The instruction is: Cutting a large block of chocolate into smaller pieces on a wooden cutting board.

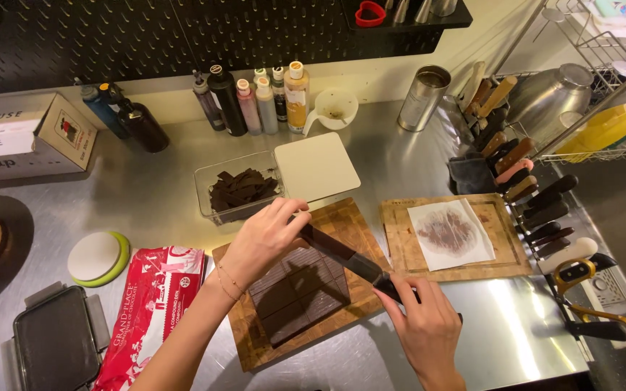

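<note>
R hand [423, 318] wrapped tight on knife [345, 258] handle; L hand [266, 235] fingers flat, pressing blade spine for downforce; chocolate slab [300, 292] centred on near-L cutting board [295, 282]; shavings tub [239, 190] just past board's far edge, w/in easy reach.

A: What does the person wear?
B: Nothing covers either forearm; both are bare, with no sleeves showing.
A: Any jewellery?
B: A thin gold chain bracelet [227, 281] circles the left wrist, just below the left hand [264, 242]. The right hand [423, 324] shows no rings or bands. Fingernails look short and unpainted.
</note>
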